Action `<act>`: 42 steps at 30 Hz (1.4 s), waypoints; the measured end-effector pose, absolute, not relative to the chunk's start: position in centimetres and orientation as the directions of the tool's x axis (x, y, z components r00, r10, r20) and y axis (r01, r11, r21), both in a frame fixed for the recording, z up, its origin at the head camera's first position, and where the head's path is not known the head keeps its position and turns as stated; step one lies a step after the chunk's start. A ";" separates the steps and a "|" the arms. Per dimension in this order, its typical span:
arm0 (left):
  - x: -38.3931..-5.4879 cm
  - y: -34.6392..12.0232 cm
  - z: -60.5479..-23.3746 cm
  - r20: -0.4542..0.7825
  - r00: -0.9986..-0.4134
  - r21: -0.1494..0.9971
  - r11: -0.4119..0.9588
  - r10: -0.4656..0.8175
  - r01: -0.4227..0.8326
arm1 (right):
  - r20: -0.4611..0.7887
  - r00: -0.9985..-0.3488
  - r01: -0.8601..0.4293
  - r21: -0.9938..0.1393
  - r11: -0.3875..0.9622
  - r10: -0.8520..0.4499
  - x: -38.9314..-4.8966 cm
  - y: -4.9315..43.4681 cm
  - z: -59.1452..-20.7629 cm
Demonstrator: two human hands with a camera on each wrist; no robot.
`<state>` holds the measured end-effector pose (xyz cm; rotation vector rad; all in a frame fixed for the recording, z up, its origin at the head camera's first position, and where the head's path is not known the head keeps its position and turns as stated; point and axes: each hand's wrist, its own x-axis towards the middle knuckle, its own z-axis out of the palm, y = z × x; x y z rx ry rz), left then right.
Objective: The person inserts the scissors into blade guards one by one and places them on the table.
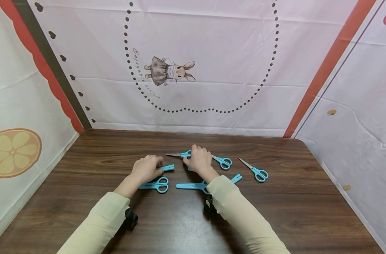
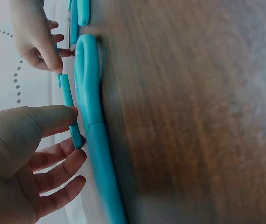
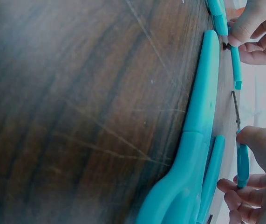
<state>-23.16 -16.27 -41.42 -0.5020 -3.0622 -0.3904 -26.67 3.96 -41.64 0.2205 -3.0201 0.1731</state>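
Over the brown wood-grain table (image 1: 170, 233), your left fingers (image 2: 58, 171) pinch a light-blue plastic sheath (image 1: 169, 168), your right fingers (image 3: 249, 195) the blue-handled metal scissors (image 1: 185, 154); both seem light, stiff; grip handles, not blades.

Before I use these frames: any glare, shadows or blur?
Head: pale glare on the table at bottom centre, dark shadows beside the left sleeve and right sleeve; left wrist: table grain blurred; right wrist: pale haze at upper left.

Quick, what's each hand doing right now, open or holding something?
Left hand: closed, holding a blue scissor cover.
Right hand: closed, holding blue-handled scissors.
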 end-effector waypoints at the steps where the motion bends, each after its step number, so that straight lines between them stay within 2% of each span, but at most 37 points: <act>1: -23.2 -16.3 -41.3 0.052 -0.949 0.241 0.918 0.311 0.314 | 0.115 -0.984 -0.149 -0.105 0.983 -0.137 -26.7 4.0 -41.6; 17: -22.9 -16.7 -41.0 0.087 -0.947 0.224 0.920 0.310 0.322 | 0.118 -0.983 -0.160 -0.151 0.975 -0.143 -26.8 5.3 -41.7; 29: -22.6 -17.1 -40.9 0.115 -0.950 0.225 0.924 0.290 0.309 | 0.210 -0.962 -0.222 -0.231 0.947 -0.174 -26.3 6.1 -41.3; 42: -22.2 -17.6 -40.6 0.143 -0.946 0.217 0.923 0.292 0.318 | 0.245 -0.949 -0.260 -0.240 0.935 -0.201 -25.6 7.2 -41.1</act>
